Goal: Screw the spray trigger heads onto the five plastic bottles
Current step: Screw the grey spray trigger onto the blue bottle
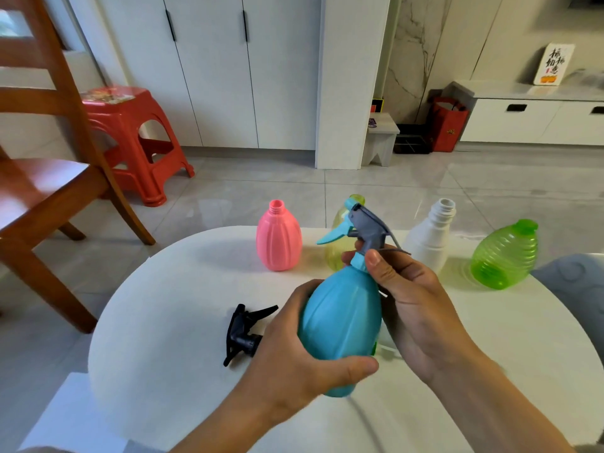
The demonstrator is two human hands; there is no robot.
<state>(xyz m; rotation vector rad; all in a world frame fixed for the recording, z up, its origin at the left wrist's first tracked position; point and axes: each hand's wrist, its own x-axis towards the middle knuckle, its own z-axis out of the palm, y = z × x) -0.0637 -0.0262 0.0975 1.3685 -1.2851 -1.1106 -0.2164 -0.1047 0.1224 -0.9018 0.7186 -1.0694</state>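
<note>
The left hand is gripping the blue bottle above the white table, near side, while the right hand is pinching the collar of its grey spray head

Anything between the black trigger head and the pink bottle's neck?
Nothing visible. The black trigger head lies on the white table, and bare tabletop runs up to the pink bottle, whose neck is open.
</note>
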